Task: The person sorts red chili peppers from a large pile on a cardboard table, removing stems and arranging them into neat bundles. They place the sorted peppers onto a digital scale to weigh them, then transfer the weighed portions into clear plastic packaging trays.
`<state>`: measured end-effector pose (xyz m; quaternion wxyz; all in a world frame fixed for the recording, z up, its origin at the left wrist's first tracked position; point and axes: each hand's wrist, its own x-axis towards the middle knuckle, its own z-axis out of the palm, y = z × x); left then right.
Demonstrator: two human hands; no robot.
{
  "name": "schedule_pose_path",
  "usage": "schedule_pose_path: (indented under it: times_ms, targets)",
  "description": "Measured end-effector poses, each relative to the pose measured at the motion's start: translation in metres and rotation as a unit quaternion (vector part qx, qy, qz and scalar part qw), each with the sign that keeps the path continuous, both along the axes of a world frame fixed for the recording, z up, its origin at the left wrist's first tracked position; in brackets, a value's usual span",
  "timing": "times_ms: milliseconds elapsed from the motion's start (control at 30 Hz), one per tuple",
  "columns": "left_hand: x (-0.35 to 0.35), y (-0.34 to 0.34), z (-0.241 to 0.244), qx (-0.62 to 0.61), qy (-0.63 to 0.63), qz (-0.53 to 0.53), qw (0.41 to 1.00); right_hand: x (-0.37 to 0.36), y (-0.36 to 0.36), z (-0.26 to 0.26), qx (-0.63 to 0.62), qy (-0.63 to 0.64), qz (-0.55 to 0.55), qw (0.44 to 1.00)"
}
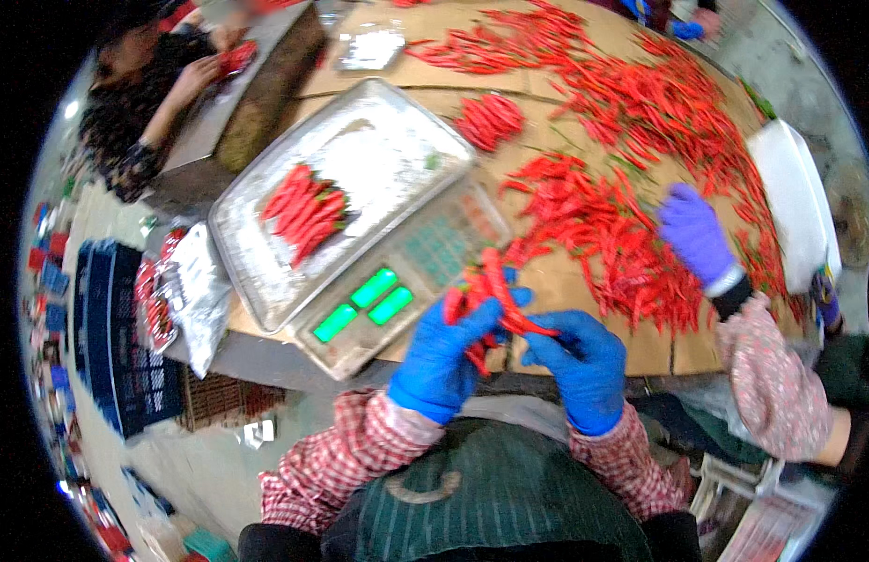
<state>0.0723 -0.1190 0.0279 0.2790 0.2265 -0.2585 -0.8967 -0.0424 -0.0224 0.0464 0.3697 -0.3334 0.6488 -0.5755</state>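
My left hand (pixel 445 351), in a blue glove, is closed around several red chili peppers (pixel 476 288) in front of the scale. At its right, my right hand (pixel 582 365), also gloved in blue, pinches the lower tip of a long red chili pepper (pixel 503 291). A digital scale (pixel 350 358) with a lit green display carries a metal tray (pixel 266 168), and a neat bundle of red chilies (pixel 308 214) lies on that tray. Beyond the scale is another small bundle of chilies (pixel 489 121). Loose chilies (pixel 603 239) form a heap right of my hands.
A co-worker's purple-gloved hand (pixel 694 232) touches the heap's right side. Another person (pixel 146 91) handles a pack at the upper left. Clear plastic packaging (pixel 371 48) lies behind the tray. Bagged chilies (pixel 157 302) and a dark blue crate (pixel 118 337) are left. A white foam box (pixel 793 197) stands right.
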Motion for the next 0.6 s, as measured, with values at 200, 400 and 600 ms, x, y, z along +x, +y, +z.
schedule_pose_path:
  times_ms: [200, 400, 600]
  targets:
    - [0.009, -0.002, 0.001, 0.042, 0.075, -0.014, 0.996, 0.012, 0.0, -0.013, 0.072, -0.037, 0.007, 0.997]
    - [0.063, -0.06, 0.042, -0.278, -0.187, 0.169, 0.927, 0.016, -0.013, -0.016, 0.026, -0.058, 0.052, 0.997]
    - [0.13, -0.17, 0.025, -0.672, -0.481, 0.204, 0.526, 0.014, -0.016, -0.024, 0.061, -0.025, 0.108, 0.992]
